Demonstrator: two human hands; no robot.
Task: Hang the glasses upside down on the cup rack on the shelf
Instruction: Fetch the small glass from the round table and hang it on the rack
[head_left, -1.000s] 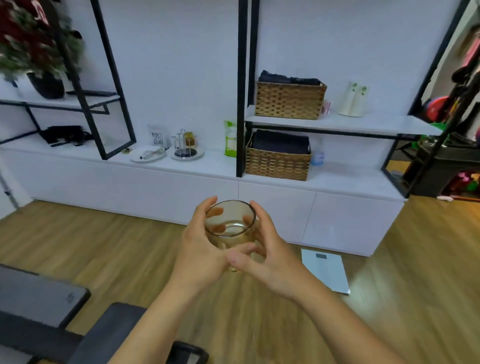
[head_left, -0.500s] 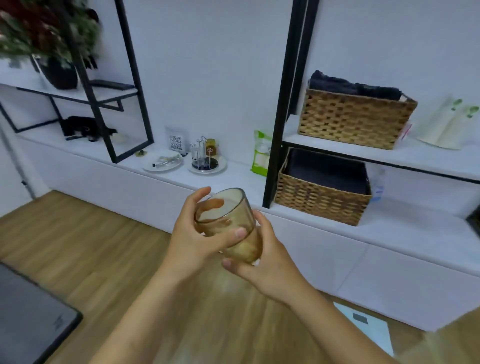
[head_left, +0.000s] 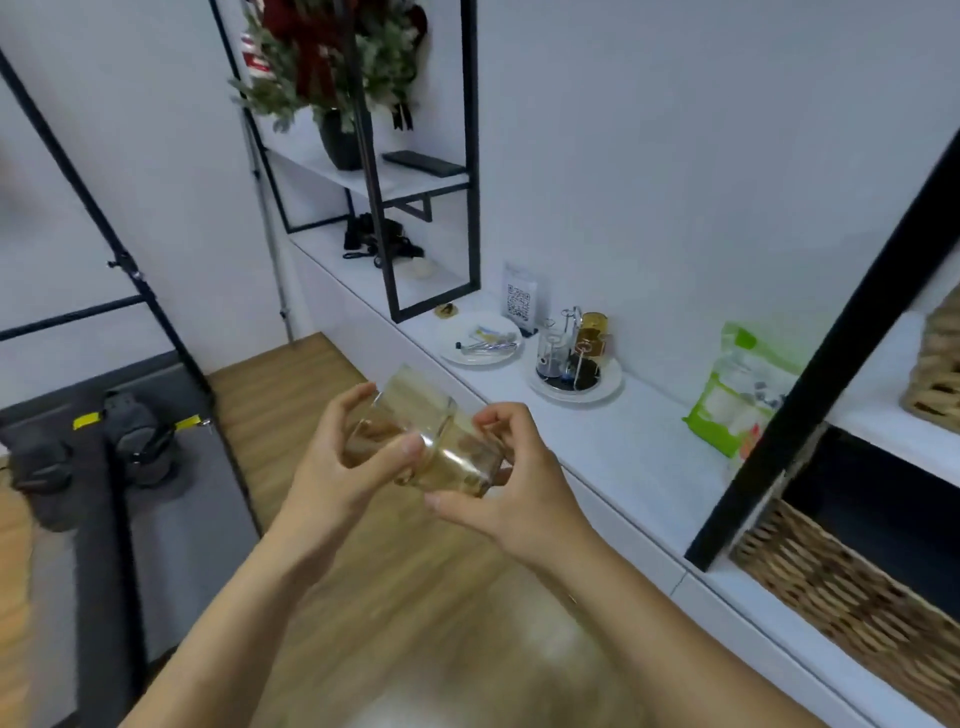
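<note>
Left hand (head_left: 332, 467) and right hand (head_left: 511, 486) both clasped around tilted amber glass (head_left: 426, 441), held over open wooden floor (head_left: 291, 395), short of shelf (head_left: 613, 441) edge; cup rack (head_left: 571, 353) well beyond.

You are holding a glass (head_left: 426, 441) of clear amber-tinted glass, smooth and glossy, catching highlights along its wall. The shelf (head_left: 597, 431) top is showing as a smooth white surface with a matt to faint satin finish. The rack (head_left: 570, 343) is presenting as thin bright metal wire, standing on a glossy white plate (head_left: 608, 387). An amber glass and a clear glass on it are looking equally glossy. The frame (head_left: 471, 156) is reading as matt black metal. The basket (head_left: 852, 597) is showing rough woven wicker. The bag (head_left: 737, 395) is looking like shiny green-and-white plastic film. The floor (head_left: 291, 384) is appearing as smooth wood-grain board with a soft sheen.
</note>
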